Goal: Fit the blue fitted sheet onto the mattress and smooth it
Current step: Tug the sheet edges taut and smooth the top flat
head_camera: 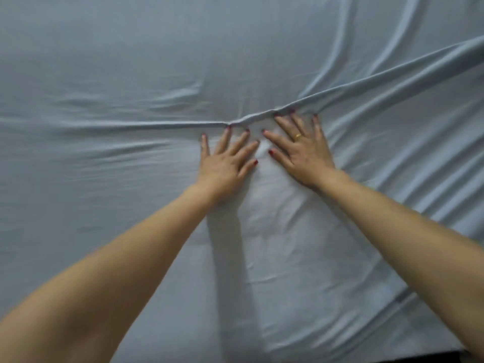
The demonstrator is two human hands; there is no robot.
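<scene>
Hands: we are pressing left hand [225,163] and right hand [301,150] flat, fingers spread, gripping nothing.
Sheet [104,61]: covering everything in view.
Left: ridge [340,93] bunching at our fingertips; creases beyond.

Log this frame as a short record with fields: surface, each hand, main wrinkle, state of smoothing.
surface: blue fitted sheet fills nearly the whole view
left hand: left hand flat on the sheet, fingers spread and straight
right hand: right hand flat on the sheet beside it, fingers spread; ring on one finger
main wrinkle: raised fold runs from the fingertips of both hands up toward the right edge
other creases: ripples to the right of the right forearm
smoothing: not finished; folds remain
</scene>
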